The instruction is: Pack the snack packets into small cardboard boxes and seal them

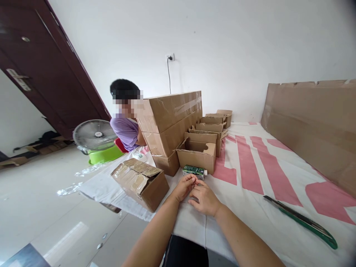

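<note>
Near the table's front edge my left hand (183, 187) and my right hand (206, 197) meet at the fingertips. Both pinch at the same spot, and whatever is between them is too small or hidden to make out. Just beyond the fingers a green drink carton (194, 170) with a white cap lies on its side. An open cardboard box (196, 157) stands right behind the carton. To the left of my hands sits a taped cardboard box (141, 181), with a torn gap at its top corner.
Several open boxes (210, 127) line up toward the wall beside stacked sealed cartons (174, 122). A green-handled utility knife (303, 220) lies at right, blade out. A large cardboard sheet (311, 126) stands behind it. Left, a person in purple (125, 129) sits near a fan (94, 135).
</note>
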Tool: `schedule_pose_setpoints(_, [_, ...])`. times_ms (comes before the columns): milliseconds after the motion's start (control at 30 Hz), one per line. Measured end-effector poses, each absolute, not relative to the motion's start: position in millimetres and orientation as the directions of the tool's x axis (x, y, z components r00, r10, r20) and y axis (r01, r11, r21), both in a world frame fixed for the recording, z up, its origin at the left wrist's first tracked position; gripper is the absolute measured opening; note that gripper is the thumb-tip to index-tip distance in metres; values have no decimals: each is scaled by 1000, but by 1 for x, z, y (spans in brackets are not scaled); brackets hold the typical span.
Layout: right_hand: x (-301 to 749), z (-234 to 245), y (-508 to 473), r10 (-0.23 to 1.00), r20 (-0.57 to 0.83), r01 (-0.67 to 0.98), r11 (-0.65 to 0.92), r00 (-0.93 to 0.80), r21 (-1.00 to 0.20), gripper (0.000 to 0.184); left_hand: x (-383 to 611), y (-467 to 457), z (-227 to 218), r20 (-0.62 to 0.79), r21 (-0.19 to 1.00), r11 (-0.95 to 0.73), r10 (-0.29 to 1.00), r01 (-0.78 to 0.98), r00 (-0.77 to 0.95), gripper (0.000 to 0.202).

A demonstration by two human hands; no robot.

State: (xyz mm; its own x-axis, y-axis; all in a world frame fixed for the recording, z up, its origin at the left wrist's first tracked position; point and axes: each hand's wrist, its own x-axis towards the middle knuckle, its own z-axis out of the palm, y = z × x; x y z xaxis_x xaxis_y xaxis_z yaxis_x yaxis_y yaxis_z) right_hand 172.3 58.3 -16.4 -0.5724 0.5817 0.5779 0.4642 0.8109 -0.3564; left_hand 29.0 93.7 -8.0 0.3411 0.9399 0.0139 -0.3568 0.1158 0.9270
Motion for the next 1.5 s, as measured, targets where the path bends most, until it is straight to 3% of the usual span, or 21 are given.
schedule_pose_setpoints(1200, [173, -18, 60, 564, 574, 484, 820, -593, -306, 7, 26, 98, -16, 15, 926, 108, 946, -362, 323, 39])
schedule_pose_setpoints(1500, [171, -23, 61, 561, 569, 494, 821, -601, -288, 7, 21, 103, -28, 62, 957, 46, 933, -288, 354, 19])
